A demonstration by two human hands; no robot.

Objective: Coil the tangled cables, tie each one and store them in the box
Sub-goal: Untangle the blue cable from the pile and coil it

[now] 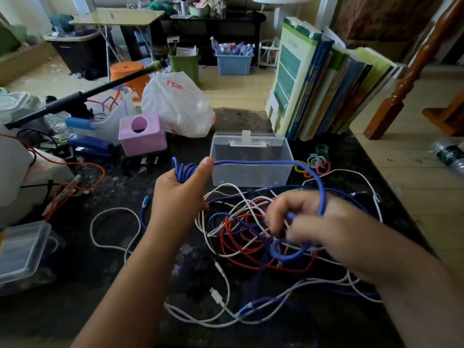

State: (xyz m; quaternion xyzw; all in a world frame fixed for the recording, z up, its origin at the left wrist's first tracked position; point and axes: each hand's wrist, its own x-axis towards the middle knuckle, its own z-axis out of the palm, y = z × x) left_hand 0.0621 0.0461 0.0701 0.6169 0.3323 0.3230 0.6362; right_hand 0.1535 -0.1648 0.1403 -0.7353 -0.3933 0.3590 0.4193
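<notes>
My left hand [179, 189] grips a small coil of blue cable [184, 170], thumb up over the loops. The blue cable [253, 162] runs right across the front of the clear plastic box [251, 172], then arcs down to my right hand [308, 217], which is blurred and holds the strand in curled fingers. Under my right hand lies a tangle of red cable [238, 247], white cables [221, 320] and more blue cable on the dark table. The box stands open with its lid tipped back. Coloured ties [317, 163] lie to the right of the box.
A pink cube holder [141, 134], a blue stapler [93, 145] and a white plastic bag [175, 104] sit behind my left hand. Books [326, 91] stand at the back right. Another clear box [23, 249] sits at the left edge, an orange wire [82, 167] near it.
</notes>
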